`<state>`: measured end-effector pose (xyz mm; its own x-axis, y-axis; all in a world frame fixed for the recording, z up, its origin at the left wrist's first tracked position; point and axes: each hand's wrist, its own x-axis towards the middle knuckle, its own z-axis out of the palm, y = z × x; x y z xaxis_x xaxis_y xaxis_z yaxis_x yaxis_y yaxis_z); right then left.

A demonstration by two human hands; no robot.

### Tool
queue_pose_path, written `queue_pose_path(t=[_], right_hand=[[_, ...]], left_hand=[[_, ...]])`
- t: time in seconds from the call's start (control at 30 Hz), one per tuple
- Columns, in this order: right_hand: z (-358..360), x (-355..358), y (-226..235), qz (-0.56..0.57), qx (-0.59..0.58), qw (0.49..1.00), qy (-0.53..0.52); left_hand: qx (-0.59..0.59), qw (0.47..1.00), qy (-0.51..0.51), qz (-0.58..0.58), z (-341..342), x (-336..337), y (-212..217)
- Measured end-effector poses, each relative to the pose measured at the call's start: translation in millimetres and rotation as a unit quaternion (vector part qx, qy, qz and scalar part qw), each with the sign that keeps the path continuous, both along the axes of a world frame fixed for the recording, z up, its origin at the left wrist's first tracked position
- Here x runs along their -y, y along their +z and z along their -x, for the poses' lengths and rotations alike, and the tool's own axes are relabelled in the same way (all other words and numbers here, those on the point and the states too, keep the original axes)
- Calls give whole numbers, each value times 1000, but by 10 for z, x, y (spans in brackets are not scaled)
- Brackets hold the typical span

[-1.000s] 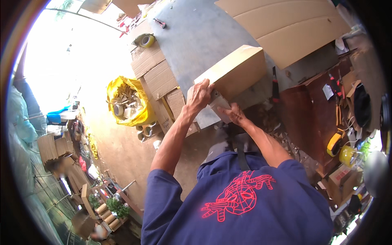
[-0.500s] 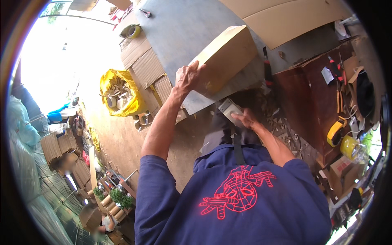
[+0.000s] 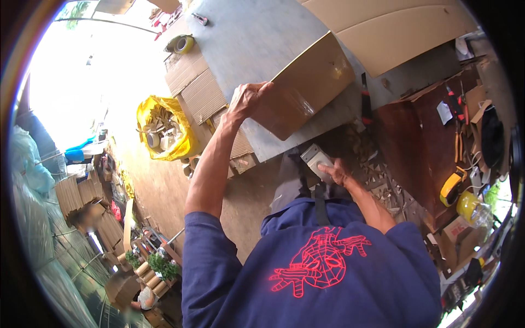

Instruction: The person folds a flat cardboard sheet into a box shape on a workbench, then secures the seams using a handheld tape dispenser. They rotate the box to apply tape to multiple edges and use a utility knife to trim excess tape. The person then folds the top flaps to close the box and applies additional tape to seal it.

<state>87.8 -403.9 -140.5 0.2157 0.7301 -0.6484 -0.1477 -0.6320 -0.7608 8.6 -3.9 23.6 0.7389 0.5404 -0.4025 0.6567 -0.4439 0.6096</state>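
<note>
A brown cardboard box [image 3: 309, 90] is tilted up on the grey tabletop [image 3: 240, 41], its broad, shiny face turned toward me. My left hand [image 3: 249, 101] is closed on the box's left edge, the thumb side hidden from view. Low in front of my waist, apart from the box, my right hand [image 3: 336, 172] grips a pale grey, flat, block-shaped hand tool [image 3: 317, 160] with a darker strip along its far end; its exact kind is unclear. A black-and-red long-handled tool [image 3: 366, 101] lies right of the box.
Left of the table hangs a yellow bag [image 3: 188, 143] of scraps. Tape rolls [image 3: 184, 44] and a small cutter [image 3: 200, 19] lie farther back. Large cardboard sheets [image 3: 399, 33] cover the far right. Beside a dark red-brown panel [image 3: 407, 147] are pliers and a yellow tape measure [image 3: 453, 186].
The box has tipped so its narrow top side is now only a thin edge and its broad face shows. My right hand and its tool have shifted slightly right and nearer me.
</note>
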Motion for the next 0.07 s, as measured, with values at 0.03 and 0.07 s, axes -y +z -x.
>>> queue_pose_path(t=[0.03,0.07], right_hand=[[-1,-49,45,-1,35,999,13],[1,-100,89,-3,70,997,26]], left_hand=[[7,1000,4,8,0,-40,9],[13,1000,9,16,2,-83,14]])
